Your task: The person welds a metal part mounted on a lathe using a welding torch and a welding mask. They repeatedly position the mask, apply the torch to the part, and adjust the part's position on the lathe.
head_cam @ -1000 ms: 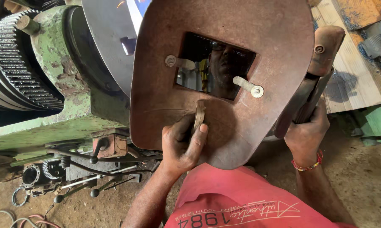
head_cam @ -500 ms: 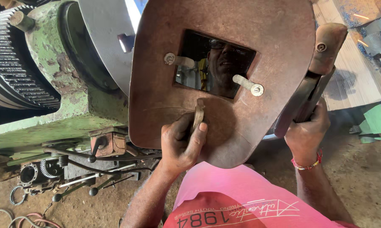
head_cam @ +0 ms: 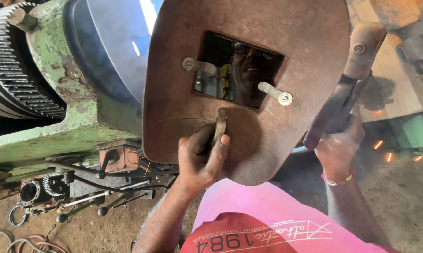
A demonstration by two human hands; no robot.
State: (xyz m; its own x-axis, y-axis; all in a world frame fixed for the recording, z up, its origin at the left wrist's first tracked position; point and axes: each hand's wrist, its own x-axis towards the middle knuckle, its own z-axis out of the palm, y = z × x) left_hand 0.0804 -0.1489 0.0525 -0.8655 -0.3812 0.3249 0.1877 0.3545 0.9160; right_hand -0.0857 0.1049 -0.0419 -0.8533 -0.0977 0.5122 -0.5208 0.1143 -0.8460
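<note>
One welding shield, one electrode holder, two hands.

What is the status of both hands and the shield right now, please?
Left hand gripping welding shield handle. Right hand holding electrode holder. Sparks at right.

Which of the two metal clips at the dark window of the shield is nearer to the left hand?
The lower right clip, just above the left hand; the other clip sits at the window's upper left corner.
</note>
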